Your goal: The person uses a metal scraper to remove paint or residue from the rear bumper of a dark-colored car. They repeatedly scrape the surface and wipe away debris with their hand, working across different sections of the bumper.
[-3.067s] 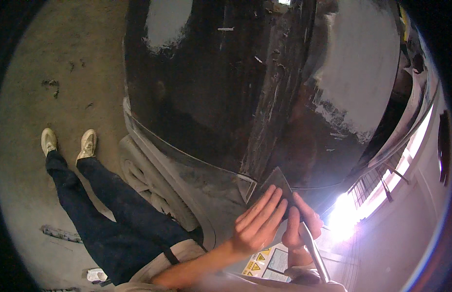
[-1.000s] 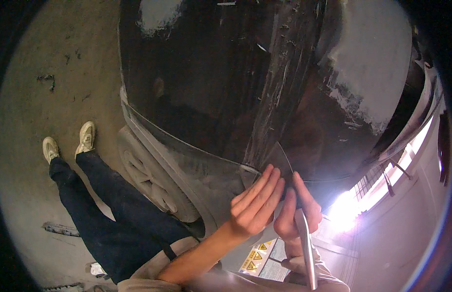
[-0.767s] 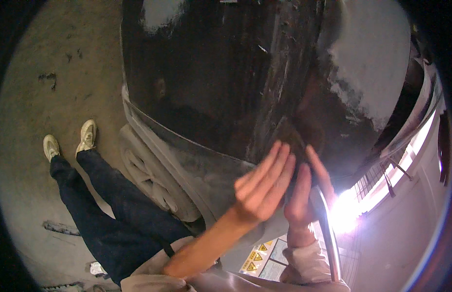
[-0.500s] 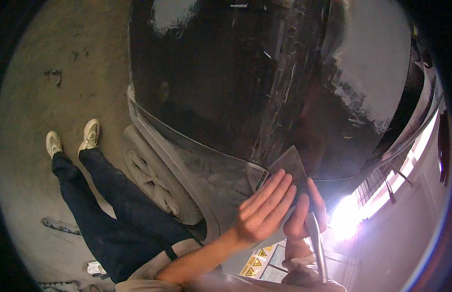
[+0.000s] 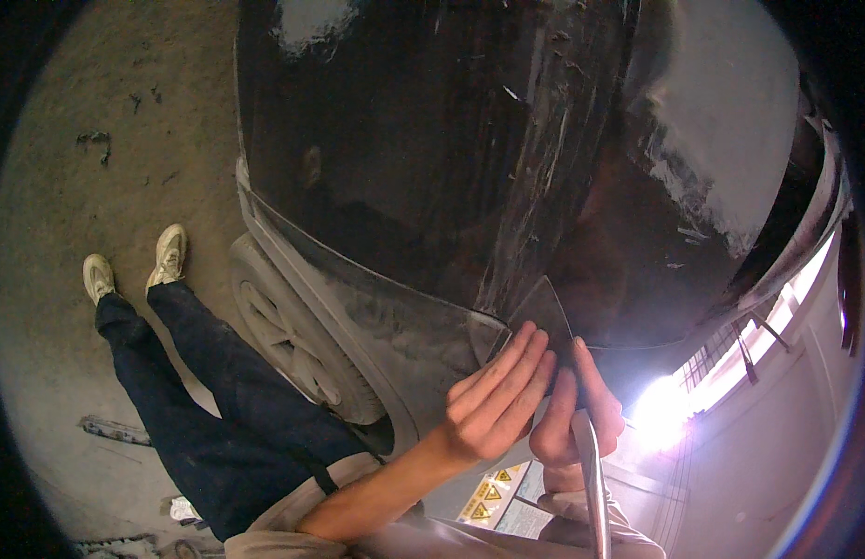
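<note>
My left hand (image 5: 493, 410) and my right hand (image 5: 578, 410) meet at the near corner of a dark car panel (image 5: 386, 168). Between them is a thin, dark flat sheet (image 5: 542, 303) with straight edges and a pointed corner, lying close over the panel. The left fingers stretch together along the sheet, the thumb hidden. My right hand pinches the sheet's other side, one finger extended along its edge. A narrow silvery strip (image 5: 592, 480) runs down from the right hand; how it is held I cannot make out.
Pale grey patches (image 5: 730, 130) and scuffs mark the panel. A dusty wheel (image 5: 297, 335) is left of my hands, beside my legs (image 5: 227, 382). Below sits a sheet with yellow warning triangles (image 5: 488, 494). Bright light (image 5: 660, 415) glares at right; dark debris (image 5: 120, 430) lies on the floor.
Both hands and the dark sheet have shifted slightly left in the picture. The silvery strip has swung to a more upright line, its lower end further left. The grip looks the same.
</note>
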